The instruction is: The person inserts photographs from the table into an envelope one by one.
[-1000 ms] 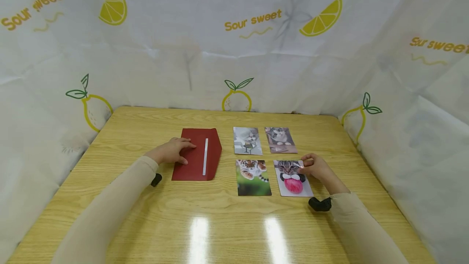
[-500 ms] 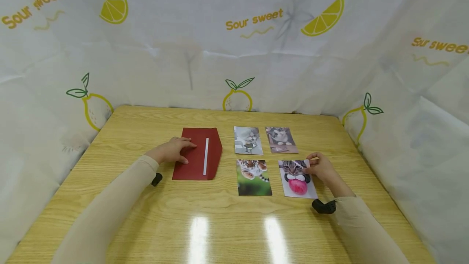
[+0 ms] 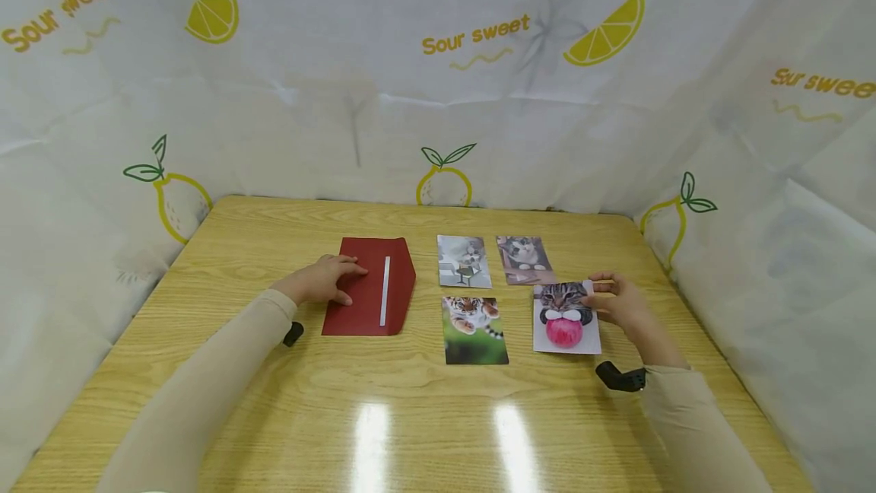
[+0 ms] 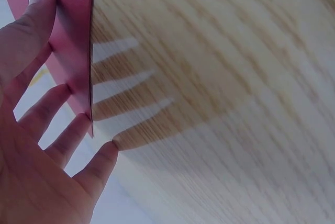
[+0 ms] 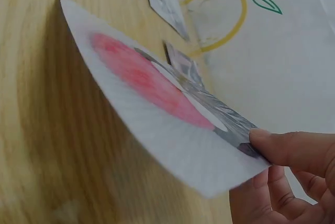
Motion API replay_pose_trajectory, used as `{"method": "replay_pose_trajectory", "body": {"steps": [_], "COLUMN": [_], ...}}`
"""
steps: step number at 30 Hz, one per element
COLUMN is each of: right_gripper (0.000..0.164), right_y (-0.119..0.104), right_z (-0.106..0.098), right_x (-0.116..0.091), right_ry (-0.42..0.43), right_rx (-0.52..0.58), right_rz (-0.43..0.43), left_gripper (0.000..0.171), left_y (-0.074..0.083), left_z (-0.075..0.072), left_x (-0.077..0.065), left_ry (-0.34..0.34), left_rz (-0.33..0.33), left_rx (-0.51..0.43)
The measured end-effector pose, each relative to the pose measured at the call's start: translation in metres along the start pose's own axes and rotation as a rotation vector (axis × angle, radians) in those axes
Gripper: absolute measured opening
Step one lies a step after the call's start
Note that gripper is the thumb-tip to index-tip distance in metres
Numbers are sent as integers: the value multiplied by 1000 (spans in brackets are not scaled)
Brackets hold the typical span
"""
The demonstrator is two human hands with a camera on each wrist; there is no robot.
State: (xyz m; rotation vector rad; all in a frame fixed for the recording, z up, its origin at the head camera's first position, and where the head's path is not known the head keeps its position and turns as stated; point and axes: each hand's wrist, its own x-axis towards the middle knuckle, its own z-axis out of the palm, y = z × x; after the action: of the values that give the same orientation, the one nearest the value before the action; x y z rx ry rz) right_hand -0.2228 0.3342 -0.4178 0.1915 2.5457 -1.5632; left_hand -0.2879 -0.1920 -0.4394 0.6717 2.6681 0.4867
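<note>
A photo card of a cat with a pink ball (image 3: 564,326) is lifted off the table; my right hand (image 3: 619,306) pinches its upper right edge between thumb and fingers. In the right wrist view the card (image 5: 152,93) tilts and bends slightly, with the thumb (image 5: 290,148) on its printed face. My left hand (image 3: 318,280) rests with spread, relaxed fingers on the left side of a red envelope (image 3: 359,310), which has a white strip near its pointed flap. In the left wrist view the fingertips touch the envelope (image 4: 73,41) and the wood beside it.
A tiger photo card (image 3: 472,333), a pale grey photo card (image 3: 464,261) and a cat photo card (image 3: 525,260) lie flat between the envelope and the right hand. The wooden table (image 3: 274,417) meets a white lemon-print cloth (image 3: 328,135) at the back and sides.
My right hand has slid the pink-ball card to the right and then raised it off the table. The left hand and the envelope stay in place.
</note>
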Motion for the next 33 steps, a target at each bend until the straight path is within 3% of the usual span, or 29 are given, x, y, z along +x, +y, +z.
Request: {"method": "replay_pose_trajectory", "body": {"steps": [7, 13, 19, 33], "right_gripper": [34, 36, 36, 43], "right_y": [-14, -30, -48, -82], "right_z": [-3, 7, 27, 95], "right_x": [-4, -7, -5, 12], "right_ry": [-3, -35, -64, -81], "right_rx": [210, 387, 490, 462], "right_rz": [-28, -84, -101, -93], "left_gripper": [61, 61, 61, 61], "left_y": [0, 0, 2, 3], "left_z": [0, -1, -2, -2], "left_x": [-1, -1, -1, -1], "left_ry": [2, -2, -2, 0], "left_rz": [6, 4, 2, 3], "left_rx": [-1, 0, -4, -5]}}
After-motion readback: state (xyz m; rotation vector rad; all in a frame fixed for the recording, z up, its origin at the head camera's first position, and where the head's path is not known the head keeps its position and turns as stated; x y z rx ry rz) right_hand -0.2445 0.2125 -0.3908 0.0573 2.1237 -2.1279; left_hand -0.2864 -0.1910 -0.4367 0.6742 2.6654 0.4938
